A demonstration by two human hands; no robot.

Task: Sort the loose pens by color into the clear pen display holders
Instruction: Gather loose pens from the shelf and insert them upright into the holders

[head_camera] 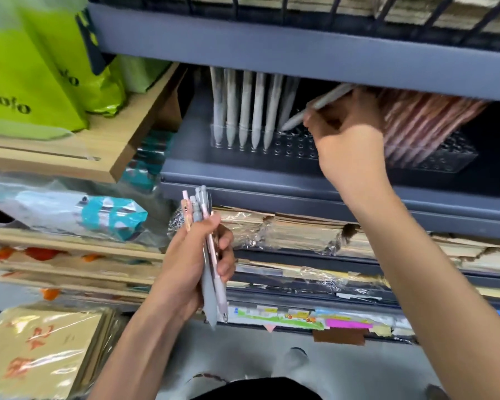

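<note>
- At the middle of the frame, on the grey shelf (243, 168), a clear holder (289, 145) keeps a row of grey pens (243, 108) standing upright in its left holes; the holes to their right look open.
- The right hand (347, 131) pinches one grey pen (309, 111), tilted, its tip just above the first free hole beside the row.
- To seat it well, I'd say bring the pen upright before lowering it, so the tip finds the hole rather than skating over the plastic or knocking its neighbour.
- Right of the hand, pink pens (416, 125) lean in a second holder (451, 160) at the right of the frame.
- At lower centre, the left hand (197, 267) is closed around a bundle (205, 255) of grey and pink pens still to sort.
- The shelf above hangs low, so headroom looks tight.
</note>
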